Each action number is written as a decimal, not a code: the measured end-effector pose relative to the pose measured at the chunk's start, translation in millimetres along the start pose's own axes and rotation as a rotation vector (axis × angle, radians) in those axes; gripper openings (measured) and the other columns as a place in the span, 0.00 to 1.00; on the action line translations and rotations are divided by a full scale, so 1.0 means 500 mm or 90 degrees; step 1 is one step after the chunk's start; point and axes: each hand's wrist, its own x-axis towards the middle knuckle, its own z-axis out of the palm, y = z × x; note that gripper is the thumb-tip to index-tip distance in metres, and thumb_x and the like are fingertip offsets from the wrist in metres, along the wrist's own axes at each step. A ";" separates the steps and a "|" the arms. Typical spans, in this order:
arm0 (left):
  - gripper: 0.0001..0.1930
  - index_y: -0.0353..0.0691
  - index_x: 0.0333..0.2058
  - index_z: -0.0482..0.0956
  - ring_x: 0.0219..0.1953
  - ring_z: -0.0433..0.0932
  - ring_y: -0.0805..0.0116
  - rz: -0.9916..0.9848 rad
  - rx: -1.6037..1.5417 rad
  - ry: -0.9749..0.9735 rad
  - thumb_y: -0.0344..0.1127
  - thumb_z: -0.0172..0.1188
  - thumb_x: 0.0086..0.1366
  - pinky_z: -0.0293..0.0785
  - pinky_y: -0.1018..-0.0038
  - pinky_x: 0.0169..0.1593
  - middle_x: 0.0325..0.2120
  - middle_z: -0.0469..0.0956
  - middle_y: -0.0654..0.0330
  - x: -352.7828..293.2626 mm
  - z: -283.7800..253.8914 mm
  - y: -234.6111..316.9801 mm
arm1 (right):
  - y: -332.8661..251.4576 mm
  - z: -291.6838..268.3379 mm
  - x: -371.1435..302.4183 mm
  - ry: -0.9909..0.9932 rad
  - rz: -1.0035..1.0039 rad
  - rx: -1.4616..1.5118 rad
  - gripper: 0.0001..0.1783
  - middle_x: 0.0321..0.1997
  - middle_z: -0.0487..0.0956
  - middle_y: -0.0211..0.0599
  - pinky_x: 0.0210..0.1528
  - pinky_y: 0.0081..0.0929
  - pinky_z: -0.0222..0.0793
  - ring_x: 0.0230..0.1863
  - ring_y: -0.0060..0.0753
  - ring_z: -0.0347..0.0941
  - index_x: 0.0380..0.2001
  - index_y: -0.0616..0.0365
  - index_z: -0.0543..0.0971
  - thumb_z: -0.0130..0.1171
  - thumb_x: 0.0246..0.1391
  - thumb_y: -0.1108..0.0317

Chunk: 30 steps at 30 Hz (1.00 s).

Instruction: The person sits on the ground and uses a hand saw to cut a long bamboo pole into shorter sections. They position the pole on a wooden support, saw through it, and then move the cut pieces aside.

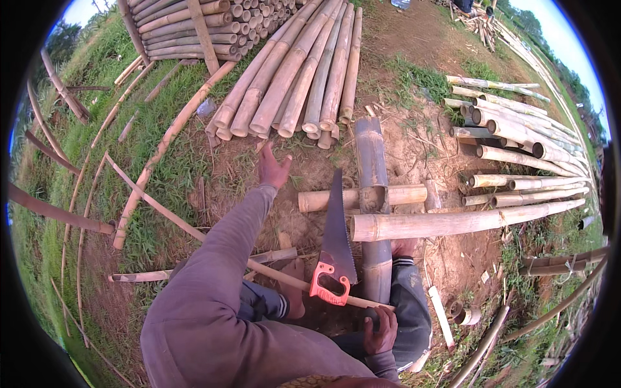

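My left hand (274, 167) reaches forward with its fingers apart, close to the cut ends of the large bamboo poles (284, 77). Nothing shows in its grasp. Low in the view, my right hand (380, 331) is closed by the end of a long thin bamboo stick (174, 220). A dark thing shows between its thumb and fingers, too little of it to name. The stick runs leftward, passing behind my left arm and the orange handle of a handsaw (337, 246). The saw's blade points away from me, beside a thick dark bamboo length (377, 265).
A pale bamboo pole (466, 220) crosses the dark length, and a shorter bamboo piece (330, 199) lies farther off. Several cut poles (517, 129) lie at the right. Stacked bamboo (187, 29) stands behind upright posts at the far left. A bamboo offcut (441, 317) lies right of my leg.
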 end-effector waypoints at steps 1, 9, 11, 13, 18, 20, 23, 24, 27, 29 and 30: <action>0.42 0.34 0.70 0.63 0.69 0.69 0.41 0.015 0.018 -0.045 0.45 0.74 0.65 0.67 0.51 0.71 0.66 0.69 0.39 -0.055 -0.012 -0.001 | 0.018 -0.015 0.011 0.022 0.008 -0.028 0.24 0.60 0.81 0.46 0.62 0.50 0.69 0.59 0.55 0.77 0.56 0.57 0.81 0.70 0.56 0.65; 0.34 0.36 0.63 0.75 0.55 0.86 0.54 -0.087 0.127 -0.573 0.48 0.74 0.65 0.80 0.60 0.60 0.53 0.86 0.48 -0.118 -0.161 -0.020 | 0.266 -0.116 0.039 0.094 0.305 -0.251 0.29 0.61 0.81 0.51 0.69 0.60 0.64 0.65 0.60 0.74 0.56 0.58 0.82 0.70 0.55 0.54; 0.32 0.37 0.61 0.77 0.54 0.86 0.56 -0.016 0.182 -0.540 0.49 0.74 0.65 0.80 0.61 0.59 0.52 0.87 0.48 -0.113 -0.204 -0.056 | 0.284 -0.115 0.050 -0.029 0.414 -0.173 0.31 0.63 0.80 0.52 0.69 0.60 0.66 0.66 0.60 0.75 0.59 0.56 0.81 0.67 0.58 0.48; 0.32 0.37 0.61 0.77 0.56 0.86 0.53 0.017 0.189 -0.514 0.49 0.75 0.64 0.80 0.59 0.59 0.52 0.86 0.47 -0.113 -0.235 -0.082 | 0.262 -0.112 0.083 -0.118 0.443 -0.140 0.32 0.64 0.80 0.51 0.69 0.58 0.69 0.66 0.60 0.77 0.61 0.52 0.81 0.65 0.61 0.44; 0.32 0.37 0.60 0.78 0.55 0.86 0.53 0.130 0.252 -0.585 0.47 0.76 0.63 0.80 0.58 0.59 0.51 0.86 0.46 -0.126 -0.245 -0.010 | 0.223 -0.133 0.070 -0.178 0.447 -0.210 0.32 0.65 0.79 0.48 0.70 0.55 0.70 0.68 0.55 0.76 0.64 0.52 0.78 0.61 0.67 0.42; 0.31 0.38 0.60 0.78 0.54 0.86 0.53 0.162 0.265 -0.600 0.46 0.76 0.63 0.81 0.58 0.59 0.51 0.86 0.47 -0.118 -0.262 0.017 | 0.217 -0.139 0.069 -0.183 0.438 -0.217 0.32 0.66 0.79 0.48 0.70 0.55 0.70 0.68 0.56 0.76 0.65 0.52 0.78 0.60 0.67 0.42; 0.30 0.40 0.60 0.78 0.54 0.86 0.52 0.235 0.304 -0.583 0.45 0.76 0.63 0.81 0.58 0.58 0.51 0.86 0.47 -0.085 -0.306 0.008 | 0.220 -0.126 0.059 -0.187 0.404 -0.208 0.32 0.66 0.79 0.48 0.69 0.53 0.71 0.68 0.55 0.76 0.65 0.54 0.77 0.60 0.68 0.43; 0.30 0.41 0.60 0.78 0.54 0.86 0.51 0.227 0.330 -0.591 0.45 0.76 0.62 0.81 0.57 0.58 0.51 0.86 0.47 -0.108 -0.318 0.051 | 0.241 -0.117 0.038 -0.155 0.403 -0.200 0.32 0.66 0.79 0.48 0.69 0.53 0.72 0.67 0.54 0.77 0.65 0.54 0.77 0.59 0.68 0.43; 0.30 0.41 0.60 0.78 0.54 0.86 0.49 0.230 0.367 -0.562 0.44 0.76 0.62 0.81 0.55 0.58 0.51 0.86 0.45 -0.111 -0.370 0.072 | 0.211 -0.132 0.033 -0.154 0.394 -0.208 0.32 0.66 0.79 0.47 0.69 0.53 0.71 0.67 0.53 0.78 0.65 0.53 0.77 0.59 0.68 0.44; 0.30 0.41 0.60 0.78 0.54 0.86 0.49 0.265 0.366 -0.564 0.44 0.76 0.62 0.81 0.55 0.57 0.51 0.86 0.44 -0.121 -0.411 0.047 | 0.196 -0.141 0.026 -0.149 0.374 -0.211 0.32 0.66 0.79 0.47 0.69 0.53 0.70 0.67 0.52 0.78 0.66 0.53 0.76 0.58 0.69 0.44; 0.31 0.40 0.60 0.78 0.54 0.86 0.49 0.287 0.361 -0.565 0.44 0.76 0.62 0.81 0.55 0.57 0.51 0.86 0.43 -0.128 -0.425 0.043 | 0.183 -0.142 0.026 -0.148 0.366 -0.217 0.32 0.66 0.79 0.47 0.70 0.53 0.70 0.67 0.52 0.78 0.66 0.54 0.75 0.58 0.69 0.44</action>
